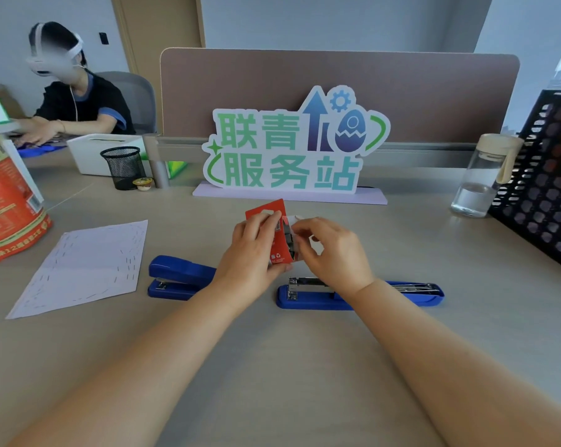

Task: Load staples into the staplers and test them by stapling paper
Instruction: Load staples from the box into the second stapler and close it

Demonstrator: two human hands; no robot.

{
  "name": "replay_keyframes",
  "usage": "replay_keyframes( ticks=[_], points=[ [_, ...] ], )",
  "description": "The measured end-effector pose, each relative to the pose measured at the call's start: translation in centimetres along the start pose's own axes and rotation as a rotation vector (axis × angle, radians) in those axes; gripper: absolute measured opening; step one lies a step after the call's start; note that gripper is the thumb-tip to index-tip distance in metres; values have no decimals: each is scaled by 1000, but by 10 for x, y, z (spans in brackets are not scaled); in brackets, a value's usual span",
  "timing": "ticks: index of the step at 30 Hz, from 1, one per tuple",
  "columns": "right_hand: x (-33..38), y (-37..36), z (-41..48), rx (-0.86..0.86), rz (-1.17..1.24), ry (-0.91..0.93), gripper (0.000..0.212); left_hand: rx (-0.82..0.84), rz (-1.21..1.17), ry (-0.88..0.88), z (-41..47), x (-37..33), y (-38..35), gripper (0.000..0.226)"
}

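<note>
My left hand [253,253] grips a small red staple box [271,210], its flap open above the desk's middle. My right hand [334,250] pinches at the dark staples [289,240] showing in the box's open side. Below my hands lie two blue staplers. The left stapler [176,277] is closed. The right stapler [363,293] lies opened flat, its metal staple channel bare. A white sheet of paper [85,266] with many staples along its edges lies at the left.
A green and white sign [292,150] stands behind my hands against a brown partition. A water bottle [482,179] and a black mesh rack [550,182] are at right. A mesh pen cup [124,167] and an orange bag [8,201] are at left, beyond them a seated person [76,91].
</note>
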State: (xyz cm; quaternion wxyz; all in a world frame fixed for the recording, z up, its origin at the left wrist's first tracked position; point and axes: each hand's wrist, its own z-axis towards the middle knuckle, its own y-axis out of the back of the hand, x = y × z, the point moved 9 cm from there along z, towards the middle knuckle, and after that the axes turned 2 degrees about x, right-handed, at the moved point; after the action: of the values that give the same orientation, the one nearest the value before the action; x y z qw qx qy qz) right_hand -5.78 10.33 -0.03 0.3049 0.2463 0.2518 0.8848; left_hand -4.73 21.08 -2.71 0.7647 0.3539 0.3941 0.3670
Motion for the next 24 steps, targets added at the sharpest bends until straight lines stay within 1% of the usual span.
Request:
replay_keyframes(
  ticks=[4, 9, 13, 16, 18, 21, 24],
  points=[
    [-2, -9, 0, 82, 53, -15, 15, 3, -51, 28, 1, 3, 1, 84],
    [-7, -20, 1, 185, 129, -64, 25, 22, -93, 33, 2, 9, 0, 82],
    [-11, -26, 0, 242, 157, -114, 36, 73, -100, 23, 1, 10, -3, 82],
    [-14, -30, 0, 301, 166, -143, 41, 108, -107, 14, 1, 9, -6, 81],
    [-17, -33, 0, 346, 170, -159, 41, 126, -109, 6, 1, 8, -7, 81],
    [-16, -36, -1, 403, 162, -157, 36, 159, -113, 2, 0, 7, -9, 82],
    [-17, -34, -2, 375, 177, -173, 27, 161, -108, 10, 1, 7, -9, 83]
  ],
)
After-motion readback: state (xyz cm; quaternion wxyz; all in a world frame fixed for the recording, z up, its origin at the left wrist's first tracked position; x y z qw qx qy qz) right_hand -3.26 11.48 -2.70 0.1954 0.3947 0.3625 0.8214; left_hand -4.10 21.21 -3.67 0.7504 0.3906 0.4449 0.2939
